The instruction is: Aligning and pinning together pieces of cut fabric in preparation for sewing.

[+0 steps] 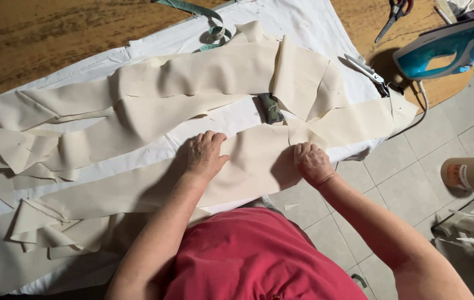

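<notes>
While you lean over the wooden worktop (42,39), long cream fabric strips (153,111) lie heaped and folded across the white cloth cover (303,22) at the left, apparently pushed aside so the near strip has room to lie flat. Your left hand (206,155) rests open, palm down with fingers spread, on that near cream strip (253,161), which runs along the worktop's front edge just before your red shirt (259,255); the flat palm looks set to pin the cloth smooth. Just beyond it, a small dark mottled block (271,108) sits between strips, perhaps as a weight. Your right hand (312,163) is curled closed, its fingertips pressing or pinching the strip where another piece overlaps it, seemingly to hold the two layers aligned. Farther right, silver scissors (366,69) lie near the cover's corner, a teal-and-white steam iron (448,47) stands on the worktop's end, and a cardboard tube (473,173) lies on the grey tiled floor (403,166).
</notes>
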